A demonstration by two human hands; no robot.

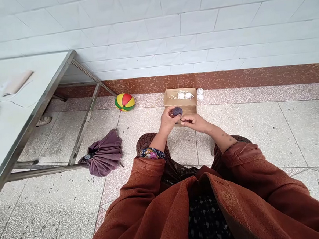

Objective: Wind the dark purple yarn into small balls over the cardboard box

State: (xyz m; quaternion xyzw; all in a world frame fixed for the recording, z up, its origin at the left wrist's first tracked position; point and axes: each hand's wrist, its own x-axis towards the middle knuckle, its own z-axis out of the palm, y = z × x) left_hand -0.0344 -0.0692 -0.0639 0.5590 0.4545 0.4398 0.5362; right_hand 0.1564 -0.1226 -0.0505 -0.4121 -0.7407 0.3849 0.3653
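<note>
A small ball of dark purple-grey yarn (pixel 177 111) is gripped in the fingers of my left hand (pixel 167 120). Close beside it, my right hand (pixel 195 123) has its thumb and fingers pinched together at the ball's lower right, on what looks like the yarn's strand. Both hands are over the near part of an open cardboard box (pixel 180 101) on the floor. White yarn balls (pixel 181 95) with loose strands lie at the box's far side. Two more white balls (pixel 200 94) sit just right of the box.
A white-topped table (pixel 27 96) with a metal frame stands at the left. Under its edge lie a folded purple umbrella (pixel 105 153) and a colourful ball (pixel 125 102). A tiled wall (pixel 153 35) rises behind the box. A shoe (pixel 44 121) shows beneath the table.
</note>
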